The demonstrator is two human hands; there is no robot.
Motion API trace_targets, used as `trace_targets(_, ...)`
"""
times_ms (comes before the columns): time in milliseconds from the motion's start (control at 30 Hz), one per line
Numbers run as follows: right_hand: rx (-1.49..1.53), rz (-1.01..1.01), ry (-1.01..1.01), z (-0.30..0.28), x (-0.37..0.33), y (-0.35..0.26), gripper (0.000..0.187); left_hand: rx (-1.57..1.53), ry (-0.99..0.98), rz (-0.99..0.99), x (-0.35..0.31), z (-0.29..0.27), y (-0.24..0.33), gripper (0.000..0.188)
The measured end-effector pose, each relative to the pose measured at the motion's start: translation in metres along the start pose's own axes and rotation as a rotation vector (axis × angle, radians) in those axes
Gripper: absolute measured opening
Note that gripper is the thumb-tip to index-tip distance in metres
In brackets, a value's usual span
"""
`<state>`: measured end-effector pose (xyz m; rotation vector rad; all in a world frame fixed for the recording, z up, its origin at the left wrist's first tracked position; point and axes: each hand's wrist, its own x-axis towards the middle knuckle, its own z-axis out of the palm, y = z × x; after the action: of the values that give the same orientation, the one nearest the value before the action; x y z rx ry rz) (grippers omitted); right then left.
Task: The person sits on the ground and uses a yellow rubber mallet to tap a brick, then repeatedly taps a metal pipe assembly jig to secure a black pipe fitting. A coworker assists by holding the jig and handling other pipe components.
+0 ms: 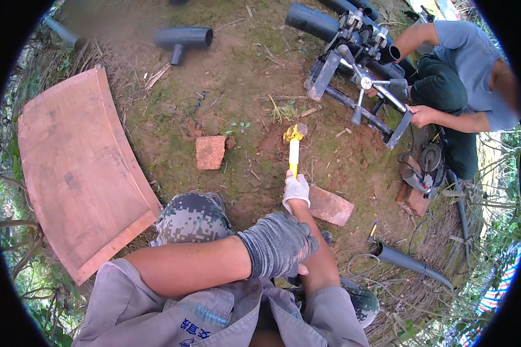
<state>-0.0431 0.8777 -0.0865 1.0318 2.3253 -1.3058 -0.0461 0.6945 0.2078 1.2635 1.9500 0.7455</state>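
Note:
A hammer [294, 151] with a yellow head and a white-and-yellow handle points away from me, its head against the dirt. My right hand [296, 191], in a white glove, is closed round the lower handle. In a grey knitted glove, my left hand [279, 246] lies across my right forearm [320, 254], its fingers curled over it. Just right of my right hand lies a reddish brick [330, 206]. Another brick piece [211, 152] sits on the ground to the left of the hammer.
At upper right a person [460, 81] grips a pipe clamping machine [364, 82] holding black pipes. A power tool [428, 168] stands by a brick [412, 200]. On the left lies a wooden board [84, 173]; beyond it, a black pipe tee [182, 39]. A black pipe [408, 263] lies at lower right.

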Motion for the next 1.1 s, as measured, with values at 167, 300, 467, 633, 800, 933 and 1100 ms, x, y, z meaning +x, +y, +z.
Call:
trace_targets(167, 0.024, -0.538, 0.187, -0.038, -0.047, -0.077, 0.035, -0.071, 0.105, 0.138, -0.016, 0.013, 0.004, 0.063)
trace_targets(300, 0.377, -0.608, 0.197, -0.019, -0.034, -0.038, 0.029, 0.032, 0.077, 0.171, -0.015, -0.002, 0.010, 0.068)
trace_targets(467, -0.274, 0.118, -0.098, 0.017, -0.033, 0.048, 0.046, 0.002, 0.414, 0.133, -0.038, -0.060, 0.007, 0.064)
trace_targets(633, -0.052, 0.056, -0.030, 0.006, -0.076, 0.034, 0.047, -0.259, 0.690, -0.273, -0.056, -0.085, -0.124, 0.065)
trace_targets(800, -0.116, 0.148, -0.107, 0.018, -0.151, 0.084, 0.051, 0.520, 0.280, -0.723, -0.066, 0.020, -0.276, 0.130)
trace_targets(933, -0.222, 0.239, -0.248, 0.008, -0.159, 0.098, 0.052, 0.698, 0.269, -0.689, -0.070, 0.088, -0.325, 0.131)
trace_targets(1100, -0.160, 0.274, -0.262, 0.022, -0.158, 0.109, 0.052, 0.588, 0.355, -0.436, -0.038, 0.061, -0.311, 0.121)
